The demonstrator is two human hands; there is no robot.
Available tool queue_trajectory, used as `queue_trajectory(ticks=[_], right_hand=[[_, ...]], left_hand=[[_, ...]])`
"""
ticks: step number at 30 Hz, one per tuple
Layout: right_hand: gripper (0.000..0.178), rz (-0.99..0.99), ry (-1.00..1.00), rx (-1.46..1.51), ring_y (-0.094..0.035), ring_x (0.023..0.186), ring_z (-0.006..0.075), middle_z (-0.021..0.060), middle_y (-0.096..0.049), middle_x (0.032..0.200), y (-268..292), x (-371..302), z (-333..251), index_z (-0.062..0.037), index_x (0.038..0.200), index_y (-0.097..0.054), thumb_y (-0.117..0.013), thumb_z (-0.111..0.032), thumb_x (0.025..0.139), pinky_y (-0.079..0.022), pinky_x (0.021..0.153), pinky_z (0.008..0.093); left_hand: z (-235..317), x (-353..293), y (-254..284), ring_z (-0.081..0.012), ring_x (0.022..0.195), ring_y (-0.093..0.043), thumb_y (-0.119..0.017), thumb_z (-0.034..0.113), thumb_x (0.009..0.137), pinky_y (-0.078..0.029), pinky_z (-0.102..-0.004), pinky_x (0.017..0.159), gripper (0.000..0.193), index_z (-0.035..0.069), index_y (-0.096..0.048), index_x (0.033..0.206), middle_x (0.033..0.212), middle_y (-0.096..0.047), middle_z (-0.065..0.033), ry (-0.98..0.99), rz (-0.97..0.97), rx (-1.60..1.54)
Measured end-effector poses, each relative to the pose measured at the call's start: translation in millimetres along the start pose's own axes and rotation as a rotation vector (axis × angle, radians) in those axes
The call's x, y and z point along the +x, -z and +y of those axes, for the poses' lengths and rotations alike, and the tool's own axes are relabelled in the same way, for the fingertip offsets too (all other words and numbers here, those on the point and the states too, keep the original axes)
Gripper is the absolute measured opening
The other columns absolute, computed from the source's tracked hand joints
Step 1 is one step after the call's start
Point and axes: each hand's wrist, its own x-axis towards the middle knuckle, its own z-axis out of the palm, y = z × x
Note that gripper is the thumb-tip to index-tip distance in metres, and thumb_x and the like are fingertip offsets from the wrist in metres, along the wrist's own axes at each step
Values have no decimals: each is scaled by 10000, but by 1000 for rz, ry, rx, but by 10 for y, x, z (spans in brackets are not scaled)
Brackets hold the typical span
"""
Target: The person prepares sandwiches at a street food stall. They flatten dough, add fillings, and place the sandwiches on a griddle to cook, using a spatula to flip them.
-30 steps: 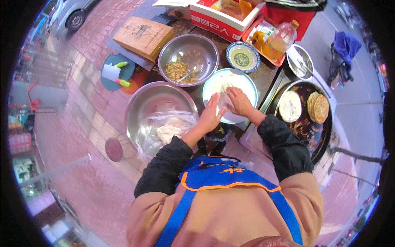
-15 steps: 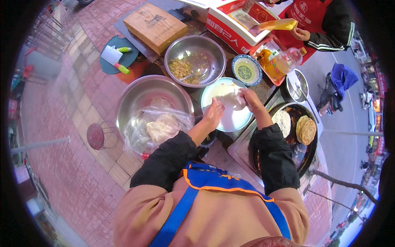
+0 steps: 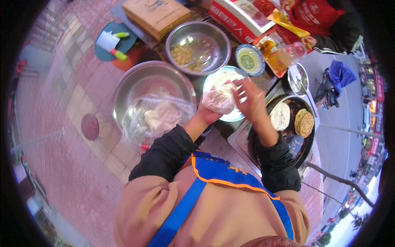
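Note:
A lump of pale dough (image 3: 219, 101) rests in my left hand (image 3: 207, 114), whose fingers curl up around it. Close against the dough's right side is my right hand (image 3: 252, 99). Its fingers are smeared by motion, so I cannot tell whether they grip the dough's edge. Both hands are above a white round plate (image 3: 235, 116), partly hidden by them. To the left, a large steel basin (image 3: 123, 88) holds more dough (image 3: 162, 117) under clear plastic. Behind the plate stands a steel bowl (image 3: 222, 45) with a yellowish, crumbly filling (image 3: 185, 57) and a spoon.
At right, a black pan (image 3: 294, 154) holds a pale flatbread (image 3: 280, 116) and browned flatbreads (image 3: 304, 123). A patterned bowl (image 3: 249, 60), an oil bottle (image 3: 290, 53) and a steel pot (image 3: 298, 79) stand behind. A co-worker's hand (image 3: 308, 42) holds something yellow beside a red-and-white box (image 3: 234, 22).
The dough, previously hanging from my right hand over the plate, now sits in my left hand. My right hand has come in beside it. The view has shifted slightly.

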Motion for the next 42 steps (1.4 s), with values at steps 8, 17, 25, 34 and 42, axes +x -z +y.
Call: queue_trajectory(ticks=[8, 17, 25, 34, 42], right_hand=[[131, -228, 217, -131, -657, 780, 357, 166, -669, 849, -858, 1070, 766, -77, 857, -681, -625, -194, 842, -522, 678, 447], [222, -695, 324, -553, -653, 899, 341, 121, -676, 955, -2003, 1731, 946, -122, 1007, -681, -641, -183, 797, -526, 767, 457], [197, -242, 234, -232, -660, 845, 334, 135, -685, 951, -1520, 2081, 862, -86, 1016, -669, -614, -134, 833, -529, 718, 408], [231, -359, 541, -207, -643, 876, 317, 137, -664, 962, -1681, 2012, 870, -76, 1124, -687, -599, -120, 915, -525, 762, 375], [254, -399, 338, -139, -656, 886, 287, 132, -658, 965, -1066, 1611, 1032, -84, 1159, -678, -599, -84, 918, -538, 782, 362]], left_hand=[[662, -1126, -222, -362, 1308, -454, -404, 303, 987, -336, -508, 1113, 521, 15, -395, 1420, 1424, -465, -194, -341, -32, 99], [876, -1868, -378, -394, 1399, -299, -362, 322, 997, -193, -565, 1162, 584, 2, -283, 1479, 1518, -310, -221, -546, 9, 117], [969, -1965, -356, -383, 1397, -309, -360, 323, 994, -185, -547, 1171, 587, -3, -287, 1476, 1514, -325, -212, -557, 81, 68], [1022, -1859, -505, -373, 1388, -329, -406, 320, 985, -206, -554, 1160, 585, 38, -292, 1485, 1502, -354, -196, -538, 40, 138], [1035, -1799, -577, -374, 1392, -319, -500, 335, 961, -218, -567, 1150, 630, 75, -287, 1494, 1501, -353, -196, -534, 22, 187]])
